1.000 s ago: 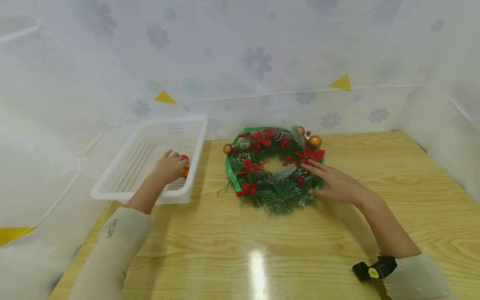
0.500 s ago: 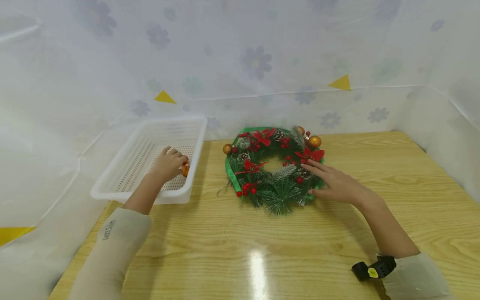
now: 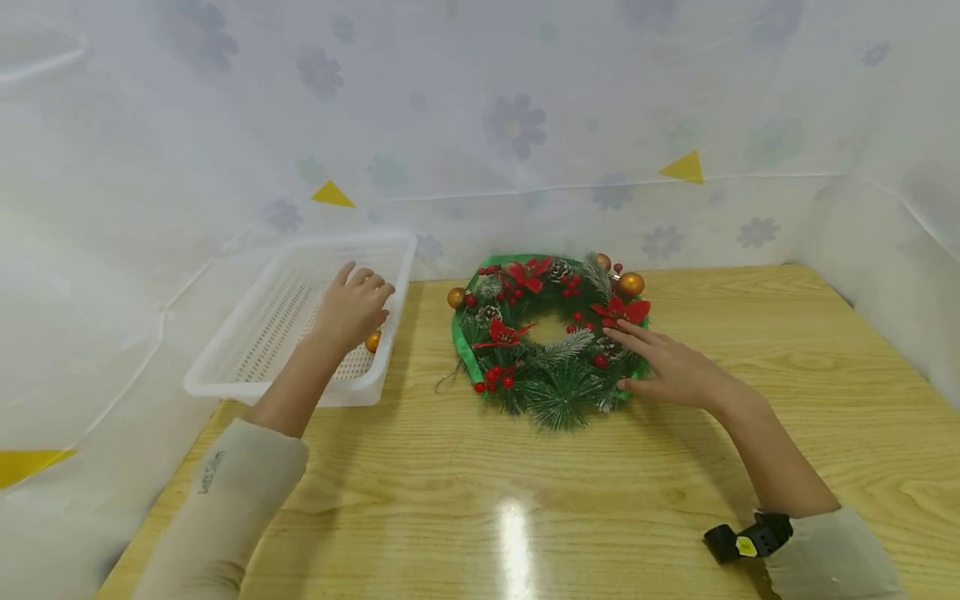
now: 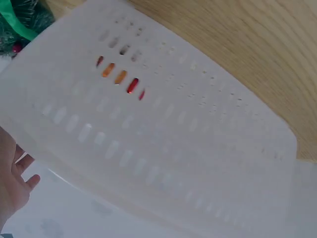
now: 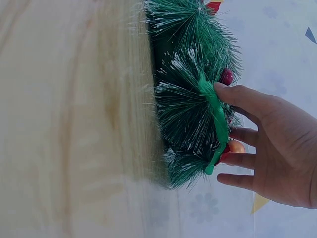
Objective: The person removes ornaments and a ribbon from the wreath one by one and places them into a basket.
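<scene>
- Tabletop [image 3: 480, 483], pale wood grain, a bright glare streak near its front.
- White sheeting [image 3: 420, 133], printed with muted flowers, behind and at both sides; we count three yellow triangles [image 3: 682, 167] on it in the head view.
- Basket [image 3: 352, 393], white slotted plastic, upright at the table's left. Contents: one gold ball [image 3: 372, 342] near the right wall. Through the slots, in the left wrist view, we note orange and red pieces [image 4: 132, 85].
- Left hand [image 3: 352, 308], above the basket's inside, near the gold ball; fingers released, loosely extended.
- Wreath [image 3: 566, 345], lying on the tabletop to the right of the basket, dressed with red flowers [image 3: 622, 310], berries, pine cones, gold baubles [image 3: 632, 283] and green ribbon [image 5: 218, 124].
- Right hand [image 3: 675, 371], resting at the wreath's right edge; fingers straight and spread, grip slack, thumb against the ribbon.
- Black wrist device [image 3: 750, 542], yellow label, below the right hand; we cannot read its lettering.
- Obscured: the basket's floor, partly behind the left hand; the red pieces, whose shape we cannot make out. Both sleeves [image 3: 225, 500] are cut off by the frame; the right wrist view blurs the wood.
</scene>
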The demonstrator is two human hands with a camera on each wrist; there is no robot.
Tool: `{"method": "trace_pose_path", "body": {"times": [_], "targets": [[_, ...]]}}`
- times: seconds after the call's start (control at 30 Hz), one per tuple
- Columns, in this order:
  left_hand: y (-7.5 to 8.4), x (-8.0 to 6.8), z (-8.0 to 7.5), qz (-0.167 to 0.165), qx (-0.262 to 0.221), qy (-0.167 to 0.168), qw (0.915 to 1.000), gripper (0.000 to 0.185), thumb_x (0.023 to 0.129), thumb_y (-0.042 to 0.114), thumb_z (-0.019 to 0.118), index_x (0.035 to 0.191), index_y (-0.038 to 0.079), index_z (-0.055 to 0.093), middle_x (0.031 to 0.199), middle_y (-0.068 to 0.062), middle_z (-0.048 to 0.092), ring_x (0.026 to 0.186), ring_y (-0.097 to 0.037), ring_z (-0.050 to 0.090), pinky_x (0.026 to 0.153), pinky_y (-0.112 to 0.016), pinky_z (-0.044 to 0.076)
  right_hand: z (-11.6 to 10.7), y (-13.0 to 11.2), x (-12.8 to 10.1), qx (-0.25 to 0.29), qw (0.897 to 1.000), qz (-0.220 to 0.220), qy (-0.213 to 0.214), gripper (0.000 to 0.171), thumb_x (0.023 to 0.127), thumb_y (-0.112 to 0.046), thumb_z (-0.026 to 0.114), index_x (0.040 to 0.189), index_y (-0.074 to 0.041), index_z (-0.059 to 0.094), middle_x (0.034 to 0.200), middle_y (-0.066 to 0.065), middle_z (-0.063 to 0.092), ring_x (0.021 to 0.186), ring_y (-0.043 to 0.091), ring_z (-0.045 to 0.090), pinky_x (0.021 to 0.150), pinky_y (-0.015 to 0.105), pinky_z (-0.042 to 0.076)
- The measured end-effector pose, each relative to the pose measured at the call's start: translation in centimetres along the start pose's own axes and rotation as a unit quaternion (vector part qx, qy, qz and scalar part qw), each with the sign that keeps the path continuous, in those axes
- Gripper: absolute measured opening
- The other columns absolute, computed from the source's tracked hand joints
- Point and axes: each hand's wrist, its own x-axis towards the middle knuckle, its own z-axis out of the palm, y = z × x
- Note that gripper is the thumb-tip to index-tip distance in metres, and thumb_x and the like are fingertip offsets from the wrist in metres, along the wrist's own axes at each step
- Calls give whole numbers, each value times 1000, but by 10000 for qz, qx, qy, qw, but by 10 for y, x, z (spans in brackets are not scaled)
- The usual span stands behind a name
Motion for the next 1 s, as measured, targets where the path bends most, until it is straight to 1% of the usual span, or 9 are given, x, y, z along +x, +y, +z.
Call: {"method": "trace_pose_path", "body": {"times": [0.1, 0.27, 0.43, 0.5, 0.57, 0.67, 0.77, 0.87, 1.0], "targets": [[14, 7, -13, -15, 177, 210, 9996, 33, 80, 19, 73, 107, 4, 64, 108, -11, 61, 110, -29, 48, 105, -46, 24, 0, 0, 0, 4, 10000, -40, 20, 74, 87, -36, 62, 146, -10, 25, 148, 20, 16, 126, 50, 23, 93, 66, 27], [40, 19, -27, 186, 231, 584, 9979, 33, 79, 20, 73, 107, 5, 64, 108, -9, 61, 111, -27, 49, 106, -45, 24, -1, 0, -1, 28, 10000, -38, 17, 74, 87, -36, 62, 146, -10, 25, 148, 20, 16, 126, 50, 23, 92, 66, 27], [73, 30, -31, 565, 232, 947, 9936, 28, 81, 21, 69, 104, 7, 66, 107, -7, 62, 110, -25, 49, 106, -42, 24, -1, 1, -2, 17, 10000, 2, 11, 75, 87, -36, 62, 146, -10, 25, 148, 20, 16, 126, 50, 23, 92, 66, 27], [89, 33, -30, 740, 121, 1138, 9907, 26, 81, 22, 68, 102, 7, 67, 105, -6, 63, 107, -25, 51, 105, -40, 27, -1, 2, -2, 10, 10000, 8, 13, 74, 87, -36, 62, 146, -10, 25, 148, 20, 16, 126, 50, 23, 92, 66, 27], [106, 37, -29, 908, -57, 1214, 9884, 27, 83, 26, 68, 104, 8, 66, 105, -6, 62, 106, -24, 51, 103, -39, 31, 0, 2, -3, 26, 10000, 17, 15, 74, 87, -35, 63, 146, -11, 25, 148, 19, 16, 126, 50, 23, 92, 66, 27], [133, 42, -29, 1133, -348, 1098, 9869, 36, 85, 35, 66, 110, 9, 64, 109, -5, 61, 107, -24, 52, 99, -36, 35, 0, 2, -3, 52, 10000, 17, 27, 74, 87, -35, 63, 146, -11, 25, 149, 19, 16, 126, 50, 22, 92, 67, 27], [158, 47, -29, 1296, -523, 804, 9869, 45, 88, 42, 59, 120, 10, 59, 117, -5, 58, 111, -23, 50, 98, -34, 37, 1, 2, -3, 63, 10000, 14, 9, 74, 87, -36, 62, 146, -12, 24, 149, 18, 15, 126, 50, 22, 91, 67, 28], [179, 52, -29, 1432, -436, 540, 9873, 55, 90, 50, 51, 128, 11, 53, 124, -4, 54, 115, -22, 48, 99, -33, 36, 2, 1, -3, 92, 9999, 35, -16, 74, 88, -37, 61, 147, -13, 24, 149, 18, 15, 126, 50, 22, 91, 67, 28], [200, 56, -25, 1479, -77, 207, 9888, 70, 88, 61, 41, 137, 12, 42, 134, -5, 45, 122, -23, 42, 103, -37, 31, 2, 1, -2, 128, 9999, 52, -13, 74, 88, -37, 62, 146, -12, 24, 149, 19, 15, 127, 50, 21, 91, 67, 28]]}}
